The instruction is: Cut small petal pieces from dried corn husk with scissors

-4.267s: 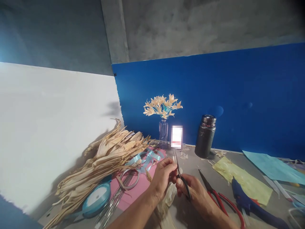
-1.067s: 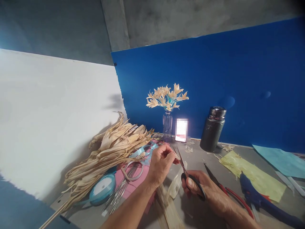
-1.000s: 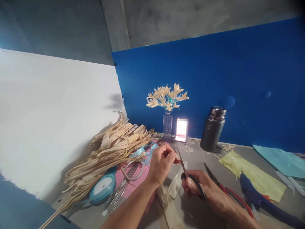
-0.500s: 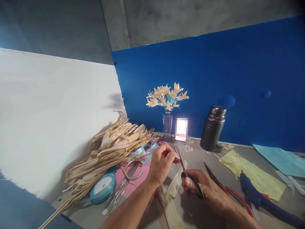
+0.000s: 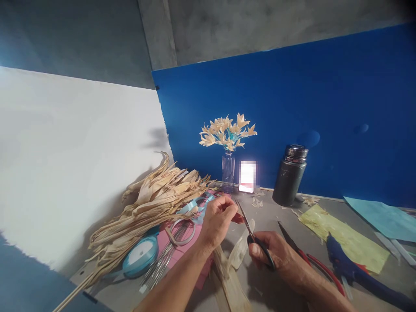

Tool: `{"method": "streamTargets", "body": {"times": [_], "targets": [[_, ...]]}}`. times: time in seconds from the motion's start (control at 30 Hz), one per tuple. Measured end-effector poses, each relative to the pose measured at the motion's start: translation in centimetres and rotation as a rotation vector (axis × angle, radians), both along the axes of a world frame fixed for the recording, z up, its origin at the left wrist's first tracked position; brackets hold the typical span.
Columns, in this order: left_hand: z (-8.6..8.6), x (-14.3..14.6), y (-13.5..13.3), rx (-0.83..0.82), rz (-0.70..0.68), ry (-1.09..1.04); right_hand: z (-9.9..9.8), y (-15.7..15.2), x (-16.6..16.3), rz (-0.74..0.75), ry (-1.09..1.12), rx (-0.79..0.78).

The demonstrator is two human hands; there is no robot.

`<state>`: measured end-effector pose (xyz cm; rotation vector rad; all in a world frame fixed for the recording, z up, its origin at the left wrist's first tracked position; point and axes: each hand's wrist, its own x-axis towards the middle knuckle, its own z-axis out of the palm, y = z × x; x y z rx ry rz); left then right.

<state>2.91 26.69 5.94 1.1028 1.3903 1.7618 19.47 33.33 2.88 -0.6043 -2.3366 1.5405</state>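
My left hand (image 5: 218,220) is closed in a pinch, thumb against fingers, on a small pale piece of corn husk that is mostly hidden by the fingers. My right hand (image 5: 271,251) grips black-handled scissors (image 5: 249,226), with their blades pointing up and left. The blade tips lie right beside my left fingertips and look nearly together. Below both hands, dried corn husk strips (image 5: 239,251) lie on the grey table (image 5: 264,281).
At left lie a heap of dried husks (image 5: 156,195), a blue ribbon spool (image 5: 140,256) and metal wires (image 5: 162,262). Behind stand a vase of husk flowers (image 5: 228,171), a bright phone (image 5: 248,177) and a dark flask (image 5: 290,175). Red-handled pliers (image 5: 303,255) and a blue glue gun (image 5: 349,268) are at right.
The scissor blades have closed slightly and tilted a little further left beside my left fingertips. My left hand has barely shifted; the things on the table stay put.
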Motion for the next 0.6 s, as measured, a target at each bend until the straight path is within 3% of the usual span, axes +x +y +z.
{"method": "streamTargets", "body": {"times": [0.33, 0.43, 0.6], "targets": [[0.3, -1.3, -0.2, -0.093, -0.119, 0.054, -1.6, 1.3, 0.1, 0.012, -0.032, -0.107], [0.0, -1.3, -0.2, -0.113, -0.126, 0.056, -1.9, 2.1, 0.1, -0.084, -0.016, -0.108], [-1.0, 0.0, 0.3, -0.107, -0.118, 0.038, -1.4, 1.8, -0.4, -0.309, 0.248, -0.197]]}}
